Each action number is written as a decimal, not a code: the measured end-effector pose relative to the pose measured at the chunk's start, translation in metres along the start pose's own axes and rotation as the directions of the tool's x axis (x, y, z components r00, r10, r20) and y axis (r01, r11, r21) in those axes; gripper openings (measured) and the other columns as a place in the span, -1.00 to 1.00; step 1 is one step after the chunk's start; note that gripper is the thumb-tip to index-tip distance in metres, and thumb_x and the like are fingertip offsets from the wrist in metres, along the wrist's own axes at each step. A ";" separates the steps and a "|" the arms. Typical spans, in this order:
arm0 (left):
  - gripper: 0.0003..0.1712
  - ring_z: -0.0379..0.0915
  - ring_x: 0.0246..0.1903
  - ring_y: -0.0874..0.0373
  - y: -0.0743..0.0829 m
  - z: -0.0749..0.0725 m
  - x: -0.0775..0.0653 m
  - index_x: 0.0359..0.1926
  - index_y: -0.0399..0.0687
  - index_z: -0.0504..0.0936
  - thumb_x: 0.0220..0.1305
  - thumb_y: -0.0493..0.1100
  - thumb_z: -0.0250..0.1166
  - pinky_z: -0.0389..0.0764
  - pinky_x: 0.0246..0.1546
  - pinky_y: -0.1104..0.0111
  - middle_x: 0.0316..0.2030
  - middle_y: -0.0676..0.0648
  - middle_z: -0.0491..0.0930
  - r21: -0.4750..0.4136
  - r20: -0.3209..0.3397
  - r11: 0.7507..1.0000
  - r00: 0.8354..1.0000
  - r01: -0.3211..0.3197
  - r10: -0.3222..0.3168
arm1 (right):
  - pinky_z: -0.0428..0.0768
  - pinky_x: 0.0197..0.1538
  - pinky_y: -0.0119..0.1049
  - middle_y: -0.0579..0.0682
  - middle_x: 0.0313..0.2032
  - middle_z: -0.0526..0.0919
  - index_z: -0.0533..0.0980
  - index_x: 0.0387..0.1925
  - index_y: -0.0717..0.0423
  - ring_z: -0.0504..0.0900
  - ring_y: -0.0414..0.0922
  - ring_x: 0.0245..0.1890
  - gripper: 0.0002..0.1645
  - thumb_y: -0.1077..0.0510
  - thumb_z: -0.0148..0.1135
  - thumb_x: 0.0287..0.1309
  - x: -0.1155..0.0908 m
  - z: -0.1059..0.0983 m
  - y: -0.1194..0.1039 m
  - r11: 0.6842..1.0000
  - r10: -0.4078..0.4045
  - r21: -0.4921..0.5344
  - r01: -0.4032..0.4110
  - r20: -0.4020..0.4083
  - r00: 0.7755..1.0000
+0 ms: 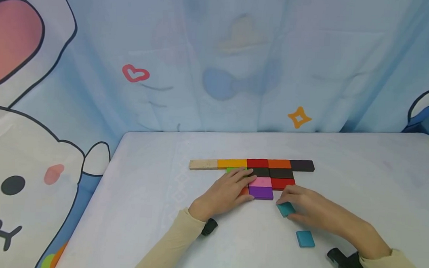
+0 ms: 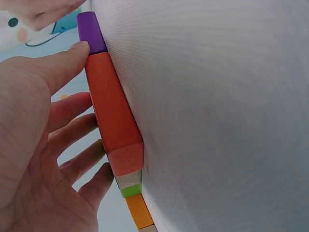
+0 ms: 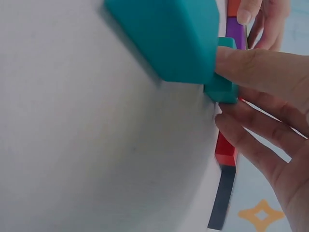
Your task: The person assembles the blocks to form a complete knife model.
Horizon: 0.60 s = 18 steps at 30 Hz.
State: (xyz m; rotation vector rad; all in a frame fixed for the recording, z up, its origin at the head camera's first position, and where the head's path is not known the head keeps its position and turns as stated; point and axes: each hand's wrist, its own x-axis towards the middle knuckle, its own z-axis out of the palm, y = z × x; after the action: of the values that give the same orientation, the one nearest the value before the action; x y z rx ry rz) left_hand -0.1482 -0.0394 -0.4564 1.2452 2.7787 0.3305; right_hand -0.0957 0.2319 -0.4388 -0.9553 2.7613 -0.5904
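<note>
My left hand (image 1: 227,191) rests with extended fingers over the left part of a flat arrangement of coloured wooden blocks. Its thumb touches near the seam between the purple block (image 1: 261,193) and an orange-red block (image 2: 113,108), which the hand mostly covers in the head view. With thumb and fingers, my right hand (image 1: 310,206) pinches a teal block (image 1: 286,209), tilted just in front of the arrangement's right side. A second teal block (image 1: 305,239) lies apart on the table, nearer the front. Beside the right fingertips is a red block (image 1: 282,184), with a pink block (image 1: 260,182) to its left.
Along the back run a plain wood block (image 1: 203,164), a yellow block (image 1: 232,163), a red block (image 1: 257,163), an orange block (image 1: 279,164) and a black block (image 1: 302,165). Dark blocks (image 1: 280,173) form part of the row before them. A patterned curtain (image 1: 240,62) hangs behind the white table (image 1: 141,211).
</note>
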 end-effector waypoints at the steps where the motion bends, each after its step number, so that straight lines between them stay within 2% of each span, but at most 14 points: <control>1: -0.28 0.14 0.55 0.00 0.000 0.000 0.000 0.57 -0.01 0.36 0.57 0.20 0.17 0.17 0.54 0.18 0.57 -0.05 0.25 0.000 -0.003 1.000 1.000 -0.002 0.002 | 0.74 -0.02 -0.10 -0.05 -0.08 0.64 0.75 -0.05 0.06 0.66 -0.01 -0.06 -0.57 0.18 0.68 -0.01 0.000 0.001 0.000 1.000 0.001 0.000 -0.001 -0.002 1.000; 10: -0.28 0.13 0.55 -0.01 0.000 -0.002 -0.001 0.57 -0.02 0.36 0.56 0.19 0.18 0.18 0.54 0.15 0.56 -0.06 0.25 -0.005 -0.003 1.000 1.000 -0.002 0.002 | 0.74 0.01 -0.07 -0.09 -0.08 0.61 0.73 -0.05 0.00 0.62 -0.05 -0.05 -0.55 0.13 0.69 -0.01 -0.010 -0.004 0.005 0.998 0.057 -0.011 -0.058 -0.029 0.998; 14: -0.28 0.13 0.55 -0.01 0.000 -0.002 -0.001 0.57 -0.03 0.35 0.56 0.18 0.19 0.17 0.54 0.15 0.57 -0.07 0.25 -0.013 0.002 1.000 1.000 -0.003 0.003 | 0.74 0.00 -0.10 -0.14 -0.10 0.59 0.73 -0.03 0.00 0.60 -0.10 -0.06 -0.56 0.19 0.67 0.00 -0.016 -0.014 0.013 0.996 0.092 0.022 -0.091 -0.069 0.993; 18: -0.28 0.14 0.55 -0.02 -0.001 -0.001 -0.001 0.56 -0.04 0.36 0.56 0.18 0.19 0.18 0.54 0.15 0.56 -0.08 0.26 -0.013 -0.003 1.000 1.000 -0.012 0.012 | 0.76 -0.06 -0.13 -0.15 -0.12 0.59 0.73 -0.01 0.05 0.60 -0.14 -0.11 -0.50 0.23 0.69 -0.05 -0.020 -0.024 0.027 0.995 0.100 0.012 -0.100 -0.145 0.984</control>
State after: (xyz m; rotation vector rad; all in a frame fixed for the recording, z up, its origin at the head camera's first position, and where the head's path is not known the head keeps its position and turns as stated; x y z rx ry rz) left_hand -0.1481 -0.0407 -0.4558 1.2606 2.7679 0.3514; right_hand -0.1016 0.2710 -0.4280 -0.7965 2.9139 -0.6747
